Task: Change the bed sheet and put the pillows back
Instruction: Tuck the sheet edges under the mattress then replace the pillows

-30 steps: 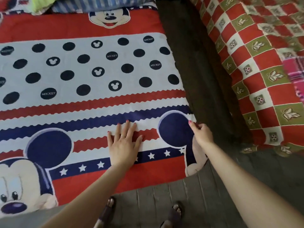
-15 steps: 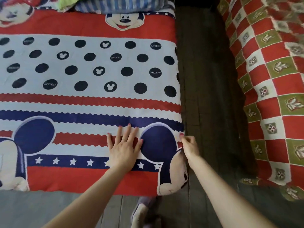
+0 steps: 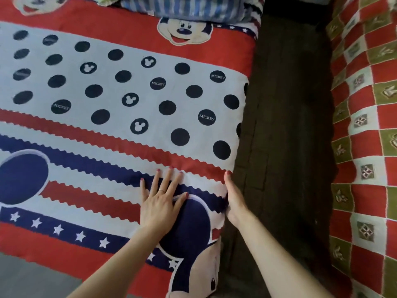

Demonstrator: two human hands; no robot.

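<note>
A red, white and navy cartoon-mouse bed sheet [image 3: 129,130] lies spread flat over the bed. My left hand [image 3: 161,203] rests palm down on it near the right front corner, fingers spread, holding nothing. My right hand [image 3: 233,198] is at the sheet's right edge with the thumb on top. Its fingers go down over the side out of sight, gripping the edge. A blue striped pillow [image 3: 193,7] lies at the head of the bed, with a bit of yellow-green cloth [image 3: 107,0] beside it.
A dark strip of floor [image 3: 285,147] runs between this bed and a second bed on the right, which has a red, white and olive checked cover [image 3: 365,158]. Grey floor [image 3: 32,278] shows at the bottom left.
My view and both hands have shifted right along the foot of the bed. My right hand went from pinching the overhanging corner to lying along the side edge, where the sheet now sits flush.
</note>
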